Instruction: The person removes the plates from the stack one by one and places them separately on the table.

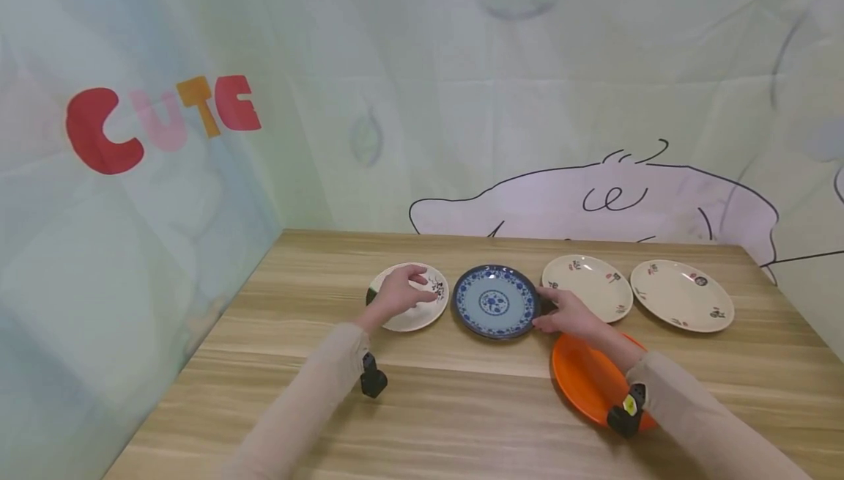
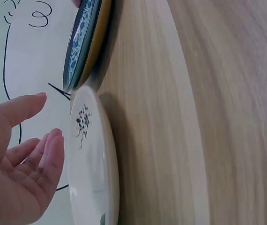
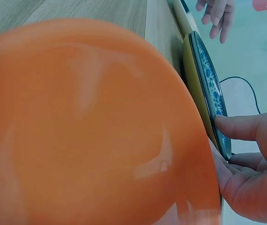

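Observation:
A dark-rimmed blue plate [image 1: 494, 303] with a floral pattern lies near the middle of the table's far half. The wrist views show it stacked on a yellow plate [image 3: 189, 63]. At its right edge my right hand [image 1: 570, 315] pinches the rim, thumb toward me and fingers on the far side. Left of the stack is a white plate [image 1: 422, 315] with dark drawings. My left hand [image 1: 395, 293] hovers over this plate, fingers loosely bent and apart from it, with nothing held. Under my right forearm sits an orange plate [image 1: 583, 377], partly hidden.
Two cream plates with small printed motifs stand in the row to the right, a nearer one [image 1: 593, 289] and an outer one [image 1: 686, 300]. The wood-grain table [image 1: 448, 414] ends at a printed curtain [image 1: 343, 99] behind and on the left.

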The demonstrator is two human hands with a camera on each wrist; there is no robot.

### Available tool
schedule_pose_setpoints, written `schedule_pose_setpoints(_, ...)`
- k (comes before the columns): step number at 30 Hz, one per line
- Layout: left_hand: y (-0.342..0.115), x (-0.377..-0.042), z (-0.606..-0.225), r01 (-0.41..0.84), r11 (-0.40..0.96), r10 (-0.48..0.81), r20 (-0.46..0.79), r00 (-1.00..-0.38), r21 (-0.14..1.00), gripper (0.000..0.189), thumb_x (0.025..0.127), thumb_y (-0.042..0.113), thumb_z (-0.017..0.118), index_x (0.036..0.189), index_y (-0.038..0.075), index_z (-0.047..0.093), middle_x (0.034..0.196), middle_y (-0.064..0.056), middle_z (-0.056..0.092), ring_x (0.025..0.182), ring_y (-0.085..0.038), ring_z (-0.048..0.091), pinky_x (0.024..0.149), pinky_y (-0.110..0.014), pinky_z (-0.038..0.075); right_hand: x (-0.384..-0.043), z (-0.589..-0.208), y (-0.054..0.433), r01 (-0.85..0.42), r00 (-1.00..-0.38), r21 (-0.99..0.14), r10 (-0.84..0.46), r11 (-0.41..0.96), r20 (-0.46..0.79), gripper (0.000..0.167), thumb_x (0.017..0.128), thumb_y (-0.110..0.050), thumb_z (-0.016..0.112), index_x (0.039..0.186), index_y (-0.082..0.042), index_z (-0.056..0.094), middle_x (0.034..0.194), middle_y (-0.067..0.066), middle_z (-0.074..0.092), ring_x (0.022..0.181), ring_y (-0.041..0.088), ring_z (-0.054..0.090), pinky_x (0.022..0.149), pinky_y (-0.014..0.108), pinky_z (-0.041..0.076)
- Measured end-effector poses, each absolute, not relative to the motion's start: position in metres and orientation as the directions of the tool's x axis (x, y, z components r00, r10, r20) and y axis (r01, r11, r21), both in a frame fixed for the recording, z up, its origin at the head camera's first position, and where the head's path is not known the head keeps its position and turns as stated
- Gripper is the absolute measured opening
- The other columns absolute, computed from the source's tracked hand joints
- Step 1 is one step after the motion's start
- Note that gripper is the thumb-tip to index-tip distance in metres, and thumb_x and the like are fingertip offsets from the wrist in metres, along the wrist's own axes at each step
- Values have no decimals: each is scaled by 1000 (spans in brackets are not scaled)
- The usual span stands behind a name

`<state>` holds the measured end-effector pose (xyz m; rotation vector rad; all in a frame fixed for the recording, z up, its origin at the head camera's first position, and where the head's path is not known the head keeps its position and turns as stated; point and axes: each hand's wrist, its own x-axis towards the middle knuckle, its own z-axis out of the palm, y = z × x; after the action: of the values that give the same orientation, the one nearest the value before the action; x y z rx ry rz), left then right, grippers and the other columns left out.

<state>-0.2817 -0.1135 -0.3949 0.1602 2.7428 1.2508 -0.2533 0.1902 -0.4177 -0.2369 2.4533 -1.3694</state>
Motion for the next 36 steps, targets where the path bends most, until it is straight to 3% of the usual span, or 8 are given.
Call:
schedule_pose_setpoints(12, -89, -282, -404, 50, 562, 250, -112, -962, 825, 58, 73, 5, 72, 125, -5, 48, 104, -15, 59, 74, -18, 62, 65, -24, 54, -255, -420, 191, 10, -934, -851, -298, 525, -195, 67, 81, -3, 64, 137, 9, 28, 137, 32, 31, 83, 18, 60, 74, 29, 54)
schedule_pose_setpoints(24, -82, -280, -407, 62, 581, 288, -134, -948, 812, 55, 73, 5, 71, 123, -7, 50, 104, -16, 60, 68, -15, 62, 64, -23, 54, -256, -422, 192, 6, -933, -850, -302, 527, -193, 68, 81, -3, 65, 137, 9, 28, 136, 31, 33, 82, 18, 60, 74, 28, 54)
schedule_pose_setpoints(36, -74, -283, -413, 57, 607, 229, -106, -968, 792, 50, 72, 7, 73, 117, -7, 55, 103, -16, 61, 65, -11, 61, 59, -20, 53, -257, -423, 192, -4, -939, -829, -288, 559, -190, 69, 80, -7, 66, 136, 9, 30, 138, 29, 32, 100, 28, 49, 81, 31, 51)
